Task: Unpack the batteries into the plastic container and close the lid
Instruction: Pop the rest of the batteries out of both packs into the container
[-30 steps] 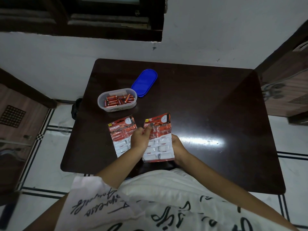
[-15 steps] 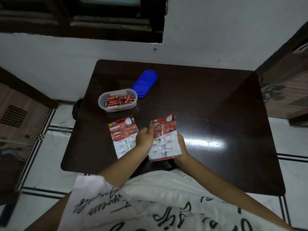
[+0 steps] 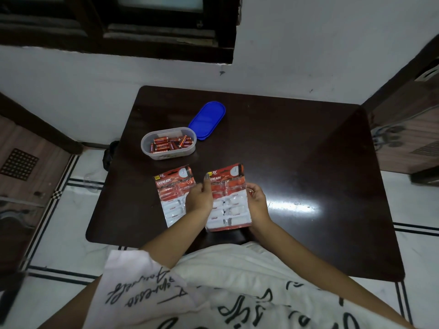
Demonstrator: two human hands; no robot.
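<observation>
Two red and white battery blister packs are near the table's front edge. The left pack point(image 3: 173, 197) lies flat on the dark table point(image 3: 297, 162). I hold the right pack point(image 3: 229, 203) with both hands: my left hand point(image 3: 199, 198) grips its left edge with the thumb pointing up, and my right hand point(image 3: 257, 201) grips its right edge, fingers curled round it. Most blisters on both packs look white and empty. Behind them stands the clear plastic container point(image 3: 168, 144) with several red batteries point(image 3: 169, 144) inside. Its blue lid point(image 3: 207, 119) lies beside it, to the right.
The table stands against a white wall under a dark window frame. Wooden furniture flanks it on both sides. A dark object point(image 3: 108, 155) sits on the tiled floor by the table's left edge. My lap in white printed cloth fills the foreground.
My right hand came up from under the held pack to grip its right edge. The pack tilted slightly and sits a little higher. My left hand stayed on its left edge.
</observation>
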